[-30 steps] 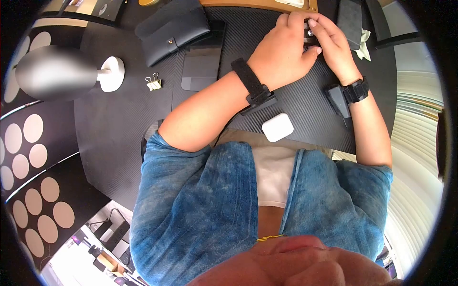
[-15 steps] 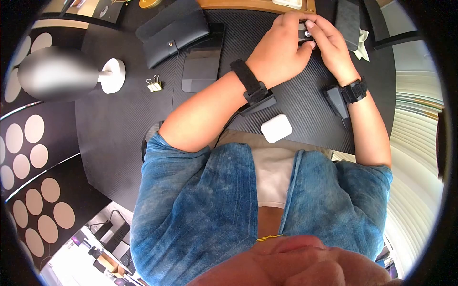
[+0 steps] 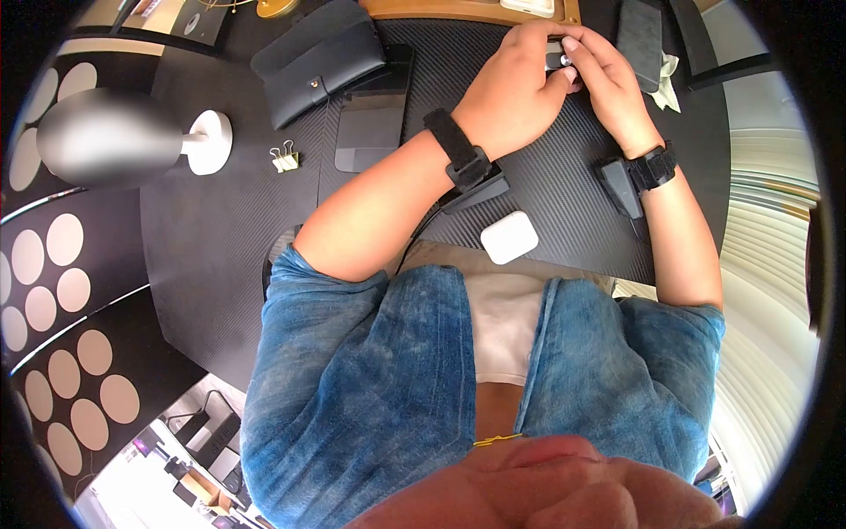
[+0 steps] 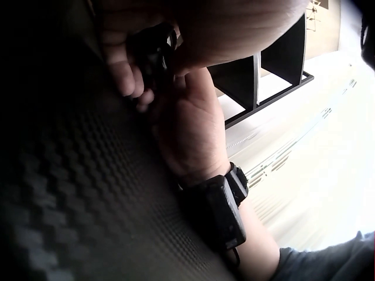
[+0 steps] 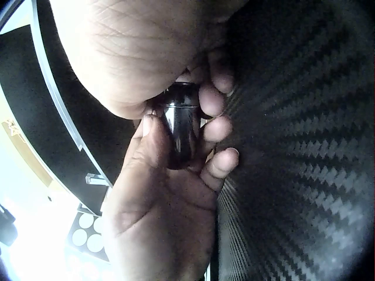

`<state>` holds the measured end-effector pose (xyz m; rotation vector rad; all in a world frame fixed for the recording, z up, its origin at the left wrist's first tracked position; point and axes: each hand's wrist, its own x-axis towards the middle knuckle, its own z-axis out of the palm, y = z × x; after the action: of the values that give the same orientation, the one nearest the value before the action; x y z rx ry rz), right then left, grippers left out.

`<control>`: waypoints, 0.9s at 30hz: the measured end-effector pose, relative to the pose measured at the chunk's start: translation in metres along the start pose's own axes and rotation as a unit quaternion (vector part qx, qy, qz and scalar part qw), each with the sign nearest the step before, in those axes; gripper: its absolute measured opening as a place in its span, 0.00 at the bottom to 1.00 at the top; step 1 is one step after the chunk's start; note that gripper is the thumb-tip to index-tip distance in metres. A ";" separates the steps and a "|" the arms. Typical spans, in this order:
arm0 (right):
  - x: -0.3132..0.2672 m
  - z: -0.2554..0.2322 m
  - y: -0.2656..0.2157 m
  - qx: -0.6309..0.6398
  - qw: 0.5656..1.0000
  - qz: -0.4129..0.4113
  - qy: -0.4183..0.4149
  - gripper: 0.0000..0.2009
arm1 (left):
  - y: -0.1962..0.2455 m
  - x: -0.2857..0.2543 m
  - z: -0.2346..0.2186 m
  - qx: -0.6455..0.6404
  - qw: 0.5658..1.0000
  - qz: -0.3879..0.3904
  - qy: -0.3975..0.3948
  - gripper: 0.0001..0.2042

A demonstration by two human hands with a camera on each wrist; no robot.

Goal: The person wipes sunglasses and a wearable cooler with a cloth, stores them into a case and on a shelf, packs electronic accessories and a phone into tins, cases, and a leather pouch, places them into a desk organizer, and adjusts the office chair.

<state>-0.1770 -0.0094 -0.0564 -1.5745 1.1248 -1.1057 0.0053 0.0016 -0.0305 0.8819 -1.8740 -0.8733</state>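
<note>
Over the far part of the black textured desk, both hands meet around a small glossy black cylinder (image 5: 183,132) with a seam ring near one end. My left hand (image 3: 515,88) holds its body, thumb on one side and curled fingers on the other, as the right wrist view shows. My right hand (image 3: 612,88) grips the ringed end; its palm hides that end in the right wrist view. From above, only a dark part with a shiny silver spot shows between the hands. Nearest the right hand lie a dark grey oblong case (image 3: 640,44) and a crumpled pale tissue (image 3: 667,85).
A black snap pouch (image 3: 317,66) overlaps a dark flat phone-like slab (image 3: 374,119) left of the hands. Nearby are a binder clip (image 3: 285,157) and a white round-based stand (image 3: 210,141). A white rounded case (image 3: 509,237) lies near the front edge; a wooden tray (image 3: 467,10) stands behind.
Both hands have shifted slightly left with the cylinder. The left thumb has moved up and in, and a bit more of the dark piece and its silver spot shows between the hands.
</note>
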 end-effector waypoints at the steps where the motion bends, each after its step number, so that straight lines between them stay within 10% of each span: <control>1: 0.000 0.000 0.000 0.000 1.000 0.000 0.000 0.16 | 0.000 0.000 0.000 0.002 1.000 0.003 0.002 0.21; 27: 0.000 0.001 -0.002 0.001 1.000 0.024 0.016 0.18 | 0.002 0.006 0.000 -0.140 0.985 -0.099 -0.026 0.15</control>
<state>-0.1762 -0.0088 -0.0550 -1.5250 1.1765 -1.1023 0.0031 -0.0024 -0.0266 0.8859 -1.6726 -1.2572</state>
